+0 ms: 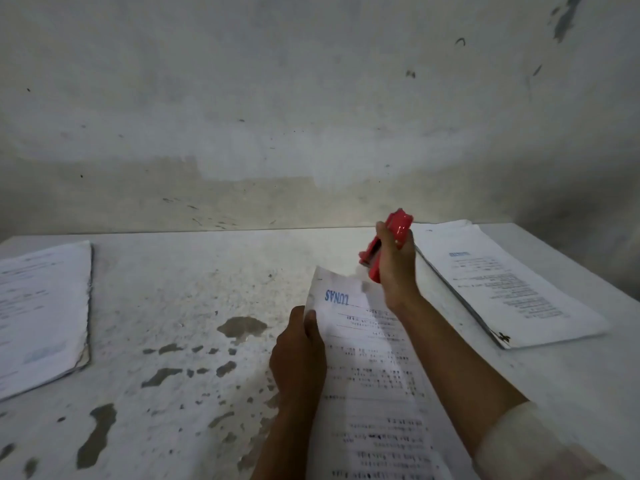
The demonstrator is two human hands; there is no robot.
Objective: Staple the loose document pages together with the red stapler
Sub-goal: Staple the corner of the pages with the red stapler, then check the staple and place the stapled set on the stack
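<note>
The person's left hand (298,355) pinched the document pages (367,368) along their left edge, thumb on top of the sheet and the other fingers curled underneath, so the fingers were closed on the paper. The pages were printed with rows of small text and carried a blue stamp (336,297) near their far end, reading upside down from the camera. They were held just above the table (194,292), in front of the person, and the far right corner of the top sheet looked blurred and slightly lifted.

The right hand (394,268) gripped the red stapler (388,244), its fingers wrapped around the body with the thumb against the left side. The stapler was tilted, its rear end pointing up and away, its mouth pointing down toward the far right corner of the document pages. The mouth sat just beyond that corner, very near it; whether it touched the paper could not be told. A pale sleeve (540,445) covered the right forearm near the elbow.

To the right of the document pages, well apart from them, lay a thick stack of printed papers (512,285) on the table, angled, with a dark clip or mark at its near corner. Far to the left of the document pages lay another stack of papers (41,313), with a worn edge. The table surface between them was white with grey patches where the paint had flaked off. Behind the table stood a stained, whitish wall (311,98).
</note>
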